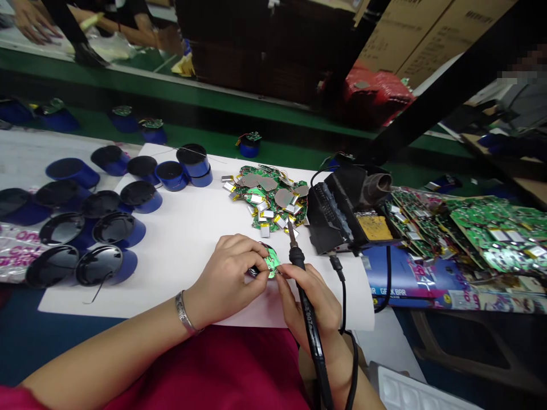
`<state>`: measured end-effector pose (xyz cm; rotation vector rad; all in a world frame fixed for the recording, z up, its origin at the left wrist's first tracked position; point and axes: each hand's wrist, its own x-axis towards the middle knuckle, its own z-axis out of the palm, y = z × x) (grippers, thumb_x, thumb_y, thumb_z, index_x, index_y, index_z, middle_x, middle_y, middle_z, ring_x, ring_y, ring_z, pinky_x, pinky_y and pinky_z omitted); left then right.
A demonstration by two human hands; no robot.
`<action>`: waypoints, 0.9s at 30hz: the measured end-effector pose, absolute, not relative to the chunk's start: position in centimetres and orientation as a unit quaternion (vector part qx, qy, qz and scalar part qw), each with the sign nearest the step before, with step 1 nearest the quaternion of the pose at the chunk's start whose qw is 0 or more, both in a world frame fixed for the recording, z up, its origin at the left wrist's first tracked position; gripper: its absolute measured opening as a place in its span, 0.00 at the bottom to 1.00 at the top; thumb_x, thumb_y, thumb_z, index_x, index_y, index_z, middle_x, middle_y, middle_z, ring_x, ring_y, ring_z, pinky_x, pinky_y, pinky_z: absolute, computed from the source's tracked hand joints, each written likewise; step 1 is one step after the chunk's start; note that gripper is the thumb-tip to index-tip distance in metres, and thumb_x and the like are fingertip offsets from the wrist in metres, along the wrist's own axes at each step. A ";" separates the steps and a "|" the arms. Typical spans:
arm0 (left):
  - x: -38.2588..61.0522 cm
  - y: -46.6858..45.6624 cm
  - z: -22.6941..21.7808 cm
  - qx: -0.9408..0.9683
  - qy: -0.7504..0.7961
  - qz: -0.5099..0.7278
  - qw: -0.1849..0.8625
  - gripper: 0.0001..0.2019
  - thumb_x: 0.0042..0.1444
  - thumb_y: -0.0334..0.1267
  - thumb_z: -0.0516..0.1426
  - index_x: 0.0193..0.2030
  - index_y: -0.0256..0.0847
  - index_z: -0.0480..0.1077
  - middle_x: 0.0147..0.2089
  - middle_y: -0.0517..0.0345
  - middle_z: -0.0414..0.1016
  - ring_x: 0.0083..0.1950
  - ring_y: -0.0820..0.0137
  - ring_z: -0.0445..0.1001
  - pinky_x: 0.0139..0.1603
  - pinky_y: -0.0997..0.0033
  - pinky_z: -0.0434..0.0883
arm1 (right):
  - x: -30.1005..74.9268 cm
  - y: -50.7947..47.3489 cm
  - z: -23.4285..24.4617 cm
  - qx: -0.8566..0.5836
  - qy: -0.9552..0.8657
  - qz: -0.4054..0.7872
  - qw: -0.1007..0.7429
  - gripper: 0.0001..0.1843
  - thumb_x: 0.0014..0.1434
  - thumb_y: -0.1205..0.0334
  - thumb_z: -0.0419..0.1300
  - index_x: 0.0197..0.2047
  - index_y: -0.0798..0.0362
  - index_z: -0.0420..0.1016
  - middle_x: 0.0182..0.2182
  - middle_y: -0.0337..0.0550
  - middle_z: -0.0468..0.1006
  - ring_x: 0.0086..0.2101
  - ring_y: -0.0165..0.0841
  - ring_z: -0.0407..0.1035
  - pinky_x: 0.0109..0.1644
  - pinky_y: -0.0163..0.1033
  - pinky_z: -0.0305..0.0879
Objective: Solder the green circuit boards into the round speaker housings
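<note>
A small green circuit board (pixel 272 262) sits at the fingertips of my left hand (pixel 233 272), which is closed on it. Part of a dark round piece shows beside the board; the fingers hide the rest. My right hand (pixel 315 296) is wrapped round a black soldering iron (pixel 313 330), whose tip points up and away from the board. Its thumb and forefinger meet at the board's right edge, and I cannot make out what is between them. Just beyond lies a heap of circuit boards (pixel 245 188) with small silver batteries (pixel 265 229).
Blue cylindrical housings (pixel 128 230) with black openings stand at the left. A black soldering stand (pixel 331 216) with a yellow sponge (pixel 374 228) is to the right, near stacked green panels (pixel 499 222). Behind runs a green belt (pixel 205 119) carrying more blue units. Another person's hand (pixel 32 20) shows at top left.
</note>
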<state>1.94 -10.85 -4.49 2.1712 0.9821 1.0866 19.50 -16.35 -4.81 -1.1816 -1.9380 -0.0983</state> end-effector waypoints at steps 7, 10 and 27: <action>1.2 -11.3 -4.0 0.792 0.397 0.387 0.255 0.06 0.55 0.28 0.59 0.30 0.42 0.75 0.44 0.57 0.79 0.49 0.63 0.74 0.54 0.54 0.62 | 18.4 -17.6 -5.4 -0.492 -0.759 -0.064 0.422 0.24 0.55 0.77 0.66 0.53 0.56 0.70 0.37 0.45 0.82 0.35 0.33 0.78 0.44 0.43 0.78; 1.1 -11.7 -4.0 0.778 0.429 0.389 0.243 0.06 0.54 0.28 0.60 0.28 0.42 0.75 0.45 0.56 0.78 0.51 0.60 0.72 0.54 0.52 0.62 | 18.0 -17.8 -5.6 -0.491 -0.756 -0.077 0.426 0.25 0.54 0.77 0.67 0.54 0.55 0.69 0.37 0.44 0.82 0.34 0.33 0.78 0.43 0.43 0.78; 1.9 -11.0 -2.5 0.733 0.538 0.269 0.316 0.09 0.49 0.29 0.60 0.22 0.44 0.76 0.46 0.57 0.76 0.53 0.58 0.68 0.57 0.48 0.63 | 19.3 -17.5 -3.5 -0.591 -0.638 -0.017 0.494 0.19 0.62 0.67 0.62 0.57 0.53 0.70 0.33 0.40 0.83 0.32 0.31 0.79 0.40 0.37 0.78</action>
